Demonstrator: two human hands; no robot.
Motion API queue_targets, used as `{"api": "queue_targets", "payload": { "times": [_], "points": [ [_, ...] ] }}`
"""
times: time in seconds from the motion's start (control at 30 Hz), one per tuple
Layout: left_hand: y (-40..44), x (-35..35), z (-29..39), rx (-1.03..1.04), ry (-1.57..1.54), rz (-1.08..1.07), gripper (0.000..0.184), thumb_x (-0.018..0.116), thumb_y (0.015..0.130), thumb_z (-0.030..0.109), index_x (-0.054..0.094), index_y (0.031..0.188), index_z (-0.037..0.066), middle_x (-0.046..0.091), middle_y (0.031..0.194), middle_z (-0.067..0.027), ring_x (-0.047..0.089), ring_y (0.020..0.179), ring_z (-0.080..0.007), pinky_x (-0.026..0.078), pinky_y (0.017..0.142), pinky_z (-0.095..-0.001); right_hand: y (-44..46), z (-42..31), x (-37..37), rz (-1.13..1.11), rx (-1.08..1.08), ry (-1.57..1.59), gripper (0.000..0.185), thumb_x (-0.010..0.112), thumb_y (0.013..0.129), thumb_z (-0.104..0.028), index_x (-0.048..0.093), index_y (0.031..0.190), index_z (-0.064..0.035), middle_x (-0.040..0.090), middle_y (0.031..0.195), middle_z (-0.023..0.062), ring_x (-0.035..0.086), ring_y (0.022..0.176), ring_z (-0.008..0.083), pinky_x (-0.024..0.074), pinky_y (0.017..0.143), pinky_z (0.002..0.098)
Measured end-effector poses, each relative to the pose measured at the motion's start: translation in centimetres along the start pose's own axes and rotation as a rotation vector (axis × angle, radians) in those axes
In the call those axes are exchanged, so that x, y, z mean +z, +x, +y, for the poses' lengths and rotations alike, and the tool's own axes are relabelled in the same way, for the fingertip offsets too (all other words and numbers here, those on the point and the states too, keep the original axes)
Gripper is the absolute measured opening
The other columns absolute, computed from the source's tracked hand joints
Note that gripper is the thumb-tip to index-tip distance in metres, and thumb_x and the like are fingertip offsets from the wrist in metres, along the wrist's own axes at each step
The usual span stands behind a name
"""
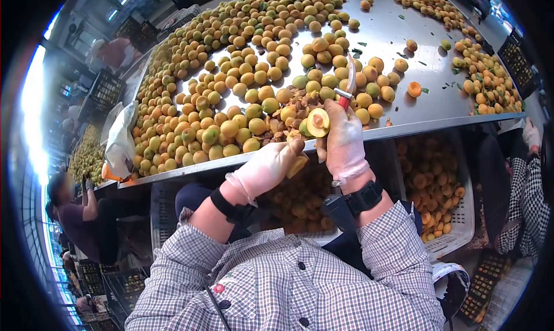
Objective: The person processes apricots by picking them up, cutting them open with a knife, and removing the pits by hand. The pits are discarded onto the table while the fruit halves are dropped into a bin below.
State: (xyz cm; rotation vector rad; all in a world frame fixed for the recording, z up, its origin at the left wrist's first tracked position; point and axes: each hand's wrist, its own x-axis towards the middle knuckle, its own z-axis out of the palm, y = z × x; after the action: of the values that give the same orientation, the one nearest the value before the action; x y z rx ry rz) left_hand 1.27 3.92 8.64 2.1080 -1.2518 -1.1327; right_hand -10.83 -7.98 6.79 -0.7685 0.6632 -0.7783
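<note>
My left hand [266,168], in a thin white glove, is closed on an apricot half [297,166] just below the table's front edge. My gloved right hand [347,139] grips a knife [351,72] with a red handle, its blade pointing up and away from me. At the fingers of that same hand is a cut apricot half [318,122], its face toward me with the stone in the middle. Brown apricot stones [297,107] lie heaped just beyond my hands, among whole apricots [231,129].
The metal table [424,94] carries many apricots, mostly left and far right. Below its edge are crates of apricot halves, one white crate [461,215] at right. A white bag [120,137] hangs at the left corner. Other people sit at left and right [528,181].
</note>
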Motion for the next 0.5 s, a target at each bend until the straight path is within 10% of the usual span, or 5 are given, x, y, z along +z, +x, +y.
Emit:
{"api": "queue_targets", "payload": {
  "times": [0.27,0.43,0.5],
  "points": [
    [-0.1,2.5,0.4,0.223,-0.994,0.188,0.045,0.059,0.1,0.021,0.05,0.139,0.0,0.063,0.112,-0.0047,0.061,0.087,-0.0125,0.052,0.079,-0.0257,-1.0,1.3,0.5,-0.149,-0.059,-0.174,0.026,0.054,0.102,-0.027,0.058,0.11,-0.0035,0.062,0.077,0.0014,0.057,0.05,0.0082,0.0421,0.036,0.0213],
    [1.0,3.3,-1.0,0.395,-0.915,0.436,0.043,0.065,0.095,0.011,0.051,0.133,-0.003,0.062,0.116,-0.007,0.062,0.095,-0.0136,0.053,0.082,-0.0264,-0.5,2.2,0.4,-0.147,-0.08,-0.233,0.026,0.056,0.102,-0.025,0.059,0.114,-0.0018,0.065,0.083,0.0026,0.062,0.063,0.0101,0.0497,0.048,0.0224],
    [1.1,3.1,-1.3,0.345,-0.899,0.486,0.04,0.064,0.094,0.01,0.051,0.13,-0.003,0.062,0.115,-0.0078,0.062,0.099,-0.0142,0.053,0.084,-0.0268,0.9,3.3,-0.6,-0.172,-0.438,-0.599,0.021,0.058,0.099,-0.018,0.062,0.111,-0.0008,0.066,0.087,0.0036,0.063,0.07,0.0124,0.0507,0.06,0.0256]
  ]
}}
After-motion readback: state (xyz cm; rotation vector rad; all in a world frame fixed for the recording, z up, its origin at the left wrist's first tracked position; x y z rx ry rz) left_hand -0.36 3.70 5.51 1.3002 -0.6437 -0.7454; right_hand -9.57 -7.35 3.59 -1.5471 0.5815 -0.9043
